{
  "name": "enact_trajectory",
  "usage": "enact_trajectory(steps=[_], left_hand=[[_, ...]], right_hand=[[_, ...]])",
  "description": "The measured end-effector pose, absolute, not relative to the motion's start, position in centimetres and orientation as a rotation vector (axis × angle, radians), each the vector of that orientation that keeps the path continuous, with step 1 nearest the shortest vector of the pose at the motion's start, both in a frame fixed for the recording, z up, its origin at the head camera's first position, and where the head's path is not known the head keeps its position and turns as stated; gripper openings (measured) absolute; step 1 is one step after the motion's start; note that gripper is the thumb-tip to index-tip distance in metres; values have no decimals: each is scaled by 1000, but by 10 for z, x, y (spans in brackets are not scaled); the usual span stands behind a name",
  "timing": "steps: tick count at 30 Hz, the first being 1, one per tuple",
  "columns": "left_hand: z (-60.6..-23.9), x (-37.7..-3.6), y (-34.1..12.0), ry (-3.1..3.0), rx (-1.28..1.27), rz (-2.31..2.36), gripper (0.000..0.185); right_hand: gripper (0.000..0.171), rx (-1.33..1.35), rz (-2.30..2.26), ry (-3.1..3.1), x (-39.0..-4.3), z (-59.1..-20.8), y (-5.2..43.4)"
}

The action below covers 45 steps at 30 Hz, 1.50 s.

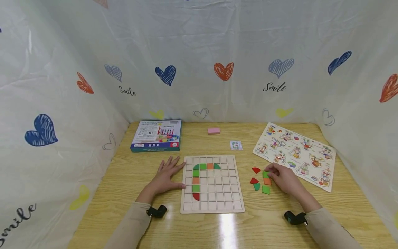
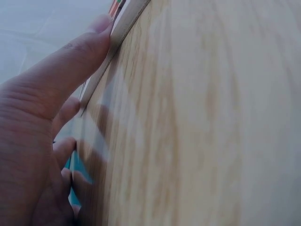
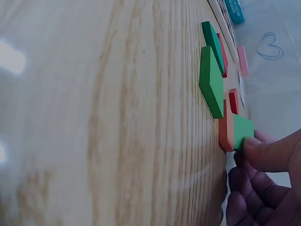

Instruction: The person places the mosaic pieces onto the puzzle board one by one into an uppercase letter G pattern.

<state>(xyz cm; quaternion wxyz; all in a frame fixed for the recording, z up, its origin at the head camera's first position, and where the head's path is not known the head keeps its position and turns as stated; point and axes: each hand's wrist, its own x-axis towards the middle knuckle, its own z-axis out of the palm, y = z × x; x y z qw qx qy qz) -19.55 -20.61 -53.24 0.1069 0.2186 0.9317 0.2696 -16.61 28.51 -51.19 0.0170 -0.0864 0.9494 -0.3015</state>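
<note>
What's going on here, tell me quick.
A person sits at a table with a grid board that already carries a few green, orange and red tiles. The left hand lies flat against the board's left edge. The right hand pinches a green tile from the loose tiles right of the board. An animal puzzle and a box lie behind.

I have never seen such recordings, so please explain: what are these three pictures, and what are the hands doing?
No machine here: a person works with bare hands. One camera sits on the head, one on each wrist. On the wooden table lies a grid board with some coloured tiles in it. The left hand rests flat against the board's edge. The right hand pinches a green tile among loose tiles. Farther back lie a box and an animal puzzle.
</note>
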Motion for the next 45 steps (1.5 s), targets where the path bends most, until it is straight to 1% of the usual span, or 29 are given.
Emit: enact_trajectory(steps=[5, 9, 16, 25, 30, 35, 40, 45], left_hand=[[-534, -195, -206, 2750, 656, 808, 96], [-533, -196, -206, 2747, 662, 810, 96], [-532, -195, -206, 2745, 670, 822, 96], [-532, -195, -206, 2748, 661, 807, 96], [-533, -195, -207, 2752, 668, 803, 96], [-531, -195, -206, 2741, 658, 813, 96], [-530, -195, -205, 2744, 661, 811, 95], [-532, -195, -206, 2749, 669, 814, 95]], right_hand=[[12, -294, -1032, 2981, -167, -514, 281], [12, -314, -1154, 2939, -167, -511, 267], [10, -398, -1300, 2795, -161, -508, 219], [8, -607, -1391, 2591, -152, -513, 151], [7, -689, -1373, 2534, -145, -515, 119], [6, -767, -1296, 2535, -138, -519, 98], [8, -803, -1197, 2597, -135, -522, 87], [11, -870, -1067, 2670, -135, -525, 87]])
